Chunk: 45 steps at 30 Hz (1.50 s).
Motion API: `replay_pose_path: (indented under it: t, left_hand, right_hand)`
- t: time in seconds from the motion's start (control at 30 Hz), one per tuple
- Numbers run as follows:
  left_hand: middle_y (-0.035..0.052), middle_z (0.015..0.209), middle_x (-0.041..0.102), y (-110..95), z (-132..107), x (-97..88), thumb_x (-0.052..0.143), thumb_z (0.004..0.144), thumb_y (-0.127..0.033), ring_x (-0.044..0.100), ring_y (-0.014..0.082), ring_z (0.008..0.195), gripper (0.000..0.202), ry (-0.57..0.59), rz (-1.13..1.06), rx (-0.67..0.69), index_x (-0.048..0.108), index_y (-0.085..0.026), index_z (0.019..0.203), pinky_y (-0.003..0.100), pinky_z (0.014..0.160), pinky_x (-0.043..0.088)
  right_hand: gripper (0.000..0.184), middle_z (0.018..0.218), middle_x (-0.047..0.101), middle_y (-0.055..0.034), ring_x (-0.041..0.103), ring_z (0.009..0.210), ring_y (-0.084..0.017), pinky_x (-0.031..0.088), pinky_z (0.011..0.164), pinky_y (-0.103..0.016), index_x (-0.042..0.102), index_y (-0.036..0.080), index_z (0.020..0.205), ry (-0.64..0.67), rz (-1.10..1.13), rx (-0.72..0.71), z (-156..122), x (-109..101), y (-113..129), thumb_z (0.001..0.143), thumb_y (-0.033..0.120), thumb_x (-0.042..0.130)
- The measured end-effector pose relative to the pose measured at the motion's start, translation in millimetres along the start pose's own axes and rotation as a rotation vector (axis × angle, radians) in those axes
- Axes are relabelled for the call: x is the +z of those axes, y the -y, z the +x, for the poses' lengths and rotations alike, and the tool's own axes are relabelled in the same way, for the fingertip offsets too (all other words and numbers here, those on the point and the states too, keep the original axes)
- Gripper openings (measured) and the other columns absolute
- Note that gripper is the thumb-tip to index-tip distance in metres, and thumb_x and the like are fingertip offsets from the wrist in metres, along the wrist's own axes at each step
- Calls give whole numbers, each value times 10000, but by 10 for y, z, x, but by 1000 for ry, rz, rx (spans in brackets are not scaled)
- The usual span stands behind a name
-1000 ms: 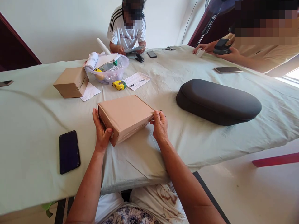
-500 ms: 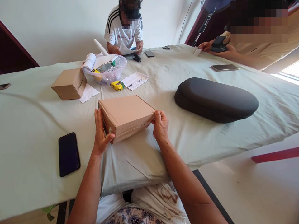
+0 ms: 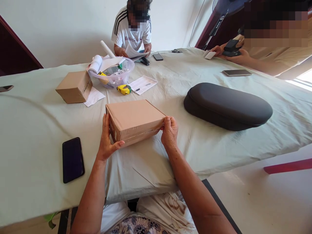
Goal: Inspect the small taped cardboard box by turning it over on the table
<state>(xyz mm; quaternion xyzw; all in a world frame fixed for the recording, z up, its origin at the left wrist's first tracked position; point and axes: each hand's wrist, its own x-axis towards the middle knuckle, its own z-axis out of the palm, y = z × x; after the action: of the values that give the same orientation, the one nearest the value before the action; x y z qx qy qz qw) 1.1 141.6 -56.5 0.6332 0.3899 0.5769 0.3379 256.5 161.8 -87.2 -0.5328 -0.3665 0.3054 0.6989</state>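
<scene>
A flat brown cardboard box (image 3: 134, 117) rests on the cloth-covered table (image 3: 36, 130) in front of me. My left hand (image 3: 106, 140) cups its near left corner, thumb along the front face. My right hand (image 3: 169, 130) pinches its right edge with curled fingers. Both hands grip the box, which lies nearly level with a seam running along its front side.
A black phone (image 3: 72, 159) lies left of my left arm. A long dark padded case (image 3: 227, 105) sits to the right. Farther back are a second brown box (image 3: 74, 86), a clear bowl of items (image 3: 113, 73), a yellow tape measure (image 3: 123, 89) and papers. Two other people sit at the far side.
The box has turned slightly and settled flatter, its near corner lowered. My left hand slid forward along the left corner; my right hand shifted a little right with the box edge.
</scene>
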Motion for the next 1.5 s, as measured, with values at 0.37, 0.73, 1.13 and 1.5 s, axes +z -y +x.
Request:
replay_pose_path:
  t: [0.37,0.73,1.13,1.5]
  left_hand:
    - [92,1322,649,167,19,68,685,741,-689,586,321,1267,739,-259,-495,-254,599,-280,1351,423,1004,522]
    - [97,1195,711,156,60,103,517,799,-795,673,283,1107,717,-358,-414,-286,660,-249,1241,385,875,579]
    - [133,1394,575,160,4,90,601,787,-749,544,307,1307,776,-220,-2,-95,525,-245,1373,428,1062,469]
    - [167,1399,469,78,-116,288,575,909,-525,479,293,1332,644,-429,357,136,393,-197,1433,455,1142,374]
  right_hand:
    - [363,833,639,1,555,788,-164,463,737,-297,662,252,881,230,24,-62,-65,60,46,794,604,670]
    - [491,1149,657,-73,619,1058,-229,535,853,-390,595,276,1170,358,-1,-239,-142,95,5,804,585,699]
    - [437,1079,659,-65,612,953,-206,502,727,-330,603,256,1133,148,-93,-277,-171,114,-15,810,535,696]
    - [390,1071,609,-62,590,947,-214,496,755,-359,531,276,1177,107,-257,-460,-283,142,-5,878,514,607]
